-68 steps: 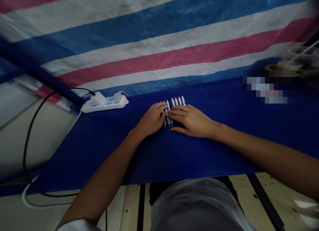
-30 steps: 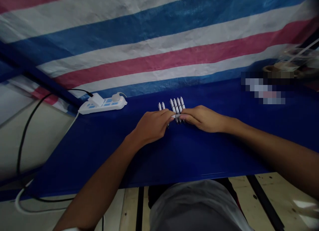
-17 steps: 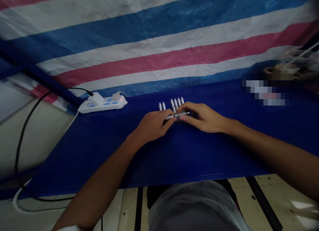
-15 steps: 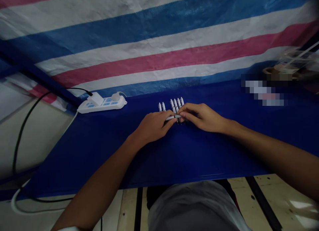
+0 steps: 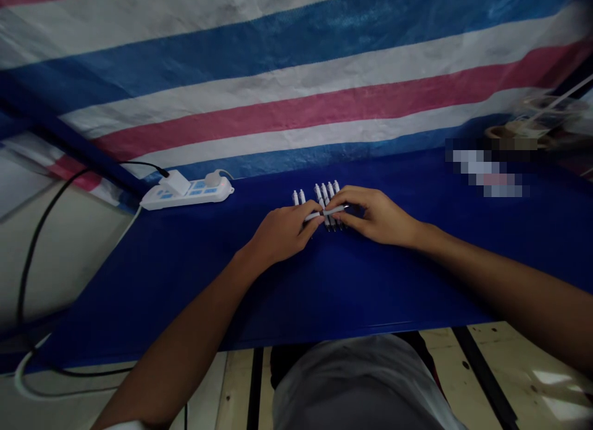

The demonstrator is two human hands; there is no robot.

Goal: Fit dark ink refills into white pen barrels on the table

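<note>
A white pen [image 5: 327,212] with a dark middle band is held level between both hands, above the blue table. My left hand [image 5: 283,233] pinches its left part between thumb and fingers. Near the other end, my right hand [image 5: 372,215] has its fingers closed on the pen, whose dark tip points right. Behind and below it, several white pens [image 5: 330,188] lie side by side, partly covered by my right fingers. Two more white pens [image 5: 299,197] lie to their left, their lower parts hidden by my left hand.
A white power strip [image 5: 188,194] with plugs and a black cable sits at the back left of the blue table [image 5: 333,288]. A striped sheet [image 5: 259,115] hangs behind. Blurred items [image 5: 523,136] lie at the back right.
The held pen has tilted up at its right end, and its dark tip now shows past my right fingers. My right hand has shifted slightly up. The view has moved a little.
</note>
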